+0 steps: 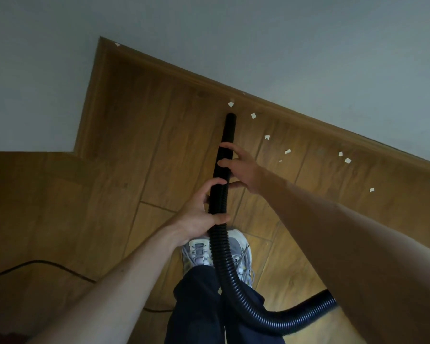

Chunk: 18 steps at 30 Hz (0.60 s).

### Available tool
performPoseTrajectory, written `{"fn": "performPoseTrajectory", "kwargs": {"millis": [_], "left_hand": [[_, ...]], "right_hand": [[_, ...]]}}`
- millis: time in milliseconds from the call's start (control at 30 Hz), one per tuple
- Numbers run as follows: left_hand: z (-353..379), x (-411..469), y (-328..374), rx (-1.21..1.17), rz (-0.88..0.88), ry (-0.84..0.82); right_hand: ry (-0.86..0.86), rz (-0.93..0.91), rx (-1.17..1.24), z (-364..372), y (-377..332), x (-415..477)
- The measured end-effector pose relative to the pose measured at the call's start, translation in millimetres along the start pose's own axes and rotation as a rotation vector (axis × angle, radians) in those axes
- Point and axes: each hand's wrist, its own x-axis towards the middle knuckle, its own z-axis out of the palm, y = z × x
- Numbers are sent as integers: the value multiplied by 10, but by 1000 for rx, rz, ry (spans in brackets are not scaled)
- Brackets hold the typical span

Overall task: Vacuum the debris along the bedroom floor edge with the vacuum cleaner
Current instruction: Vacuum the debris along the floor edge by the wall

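Both hands' grip around nozzle

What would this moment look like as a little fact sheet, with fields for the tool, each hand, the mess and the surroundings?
tool: black vacuum nozzle on a ribbed hose, tip near the skirting board
left hand: wrapped around the hose where it meets the nozzle
right hand: fingers on the nozzle, further forward
mess: pale paper scraps strewn along the floor edge, mostly right of the tip
floor: wooden planks
also seen: grey shoe, thin black cable at left
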Motion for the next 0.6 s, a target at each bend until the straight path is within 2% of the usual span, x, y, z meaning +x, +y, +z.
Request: {"fn": "performPoseTrajectory", "kwargs": {"millis": [233, 600], "left_hand": [[-61, 126, 64, 69, 71, 38], [-182, 178, 192, 77, 53, 21]], "right_hand": [[11, -21, 15, -3, -166, 80], [22, -39, 32, 47, -293, 147]]}}
